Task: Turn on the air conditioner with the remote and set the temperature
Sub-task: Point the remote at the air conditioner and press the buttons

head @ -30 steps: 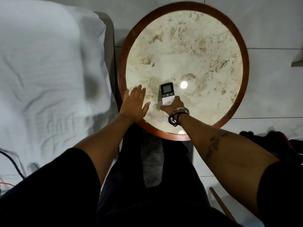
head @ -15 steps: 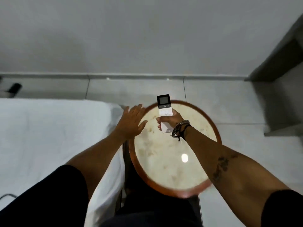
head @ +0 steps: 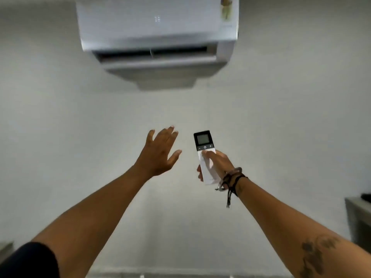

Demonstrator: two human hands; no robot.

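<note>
Held upright below the wall-mounted air conditioner in the right hand, fingers wrapped round its white lower half, thumb just under the power button: remote, probably light, rigid, smooth plastic; left hand spread, empty.

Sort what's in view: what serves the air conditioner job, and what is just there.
For the job:
remote, held in right hand
air conditioner on the wall

Just there:
left hand, open and empty
bracelets on the right wrist
grey ledge at right
</note>
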